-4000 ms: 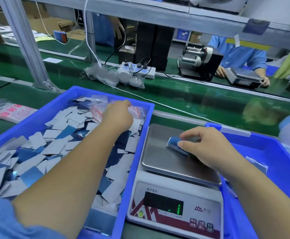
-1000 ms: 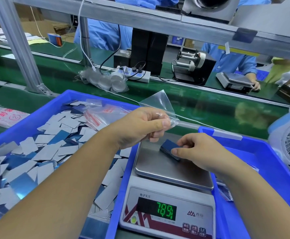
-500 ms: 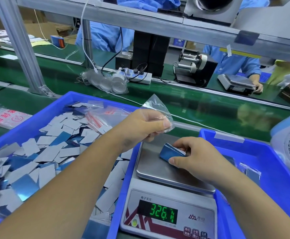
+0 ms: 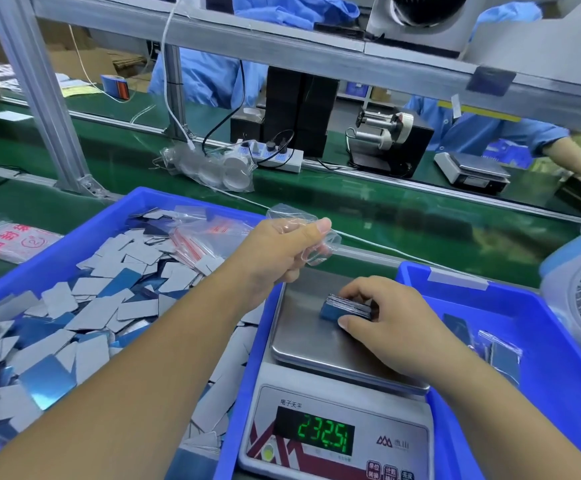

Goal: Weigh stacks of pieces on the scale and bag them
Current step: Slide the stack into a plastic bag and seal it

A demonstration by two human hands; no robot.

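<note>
The left blue bin [image 4: 74,244] on the green worktop [image 4: 403,216] held loose grey and blue pieces [image 4: 85,317]. Between the bins, the scale [image 4: 337,403] read 232.5, down from 326.7 half a second before. The stack of pieces [image 4: 346,307] stood on edge on its steel pan, gripped by the right hand [image 4: 386,317] with curled fingers. The left hand [image 4: 282,254], raised beyond the pan, pinched a clear bag [image 4: 303,233], now more crumpled.

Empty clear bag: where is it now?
Head view, centre: the clear bag is pinched in the left hand, above the far-left corner of the scale pan.
</note>
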